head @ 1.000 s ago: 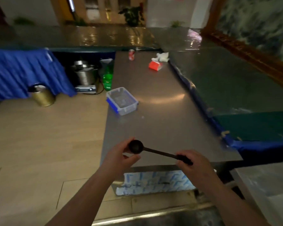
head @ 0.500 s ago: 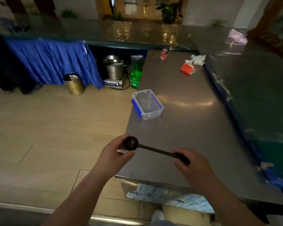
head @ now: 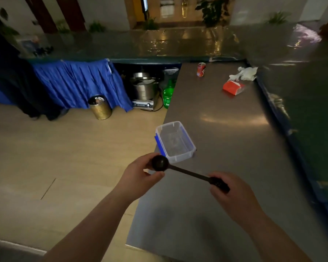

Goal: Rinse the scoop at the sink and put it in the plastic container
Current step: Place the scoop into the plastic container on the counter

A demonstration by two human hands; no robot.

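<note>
A dark scoop (head: 160, 163) with a round bowl and a long thin handle is held level in front of me. My left hand (head: 140, 173) cups the bowl end with its fingertips. My right hand (head: 229, 191) is closed around the thick handle end. Just beyond the bowl, a clear plastic container (head: 186, 154) with blue clips stands open and empty at the left edge of the steel counter (head: 225, 138). No sink shows in this view.
A red can (head: 201, 69), crumpled white tissue (head: 244, 73) and a red packet (head: 233, 87) lie at the counter's far end. Left of the counter, on the wooden floor, stand a brass bin (head: 99, 106), a steel pot on a cooker (head: 143, 87) and a green bottle (head: 168, 94).
The view has moved forward and left along the counter, so the container now sits much closer to the scoop's bowl. Both hands keep the same hold on the scoop.
</note>
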